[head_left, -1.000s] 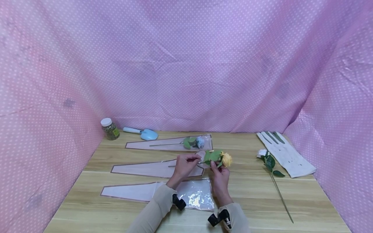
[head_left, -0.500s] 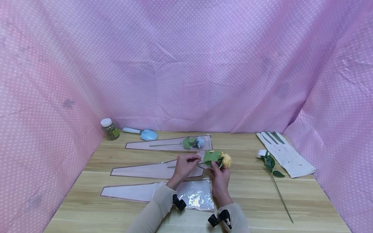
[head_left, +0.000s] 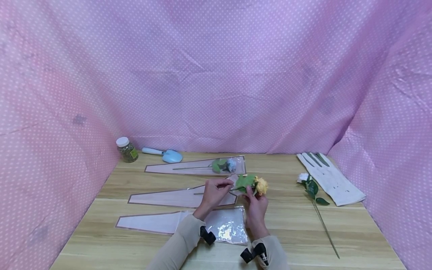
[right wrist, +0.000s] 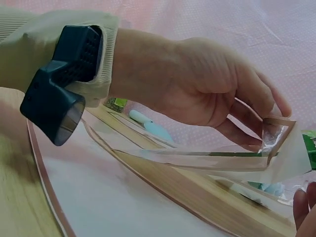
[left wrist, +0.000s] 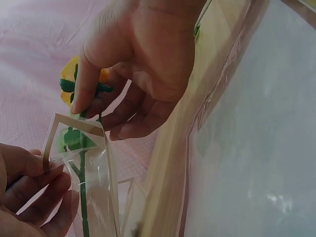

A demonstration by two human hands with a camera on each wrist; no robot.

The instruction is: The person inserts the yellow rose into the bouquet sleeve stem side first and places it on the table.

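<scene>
In the head view my left hand [head_left: 214,192] pinches the open edge of a clear, brown-bordered flower sleeve [head_left: 162,196], the middle one of three. The left wrist view shows fingertips folding that corner outward [left wrist: 53,143]. My right hand [head_left: 257,212] grips a yellow artificial rose [head_left: 261,186] just below its bloom, thumb on top. Its green leaves [head_left: 245,181] lie at the sleeve's mouth, and the stem [left wrist: 83,197] runs down inside the clear film. In the right wrist view, only a few right fingers [right wrist: 308,207] show at the lower right edge.
Behind lies a sleeve holding a blue rose [head_left: 231,165]; another sleeve [head_left: 148,222] lies in front, under the forearms. A white rose [head_left: 314,189] and a white glove [head_left: 332,180] rest on the right. A blue trowel [head_left: 172,156] and lidded jar [head_left: 127,150] stand back left.
The yellow rose has shifted slightly left, toward the sleeve. My right thumb has moved up a little along the stem; my left hand stays nearly still.
</scene>
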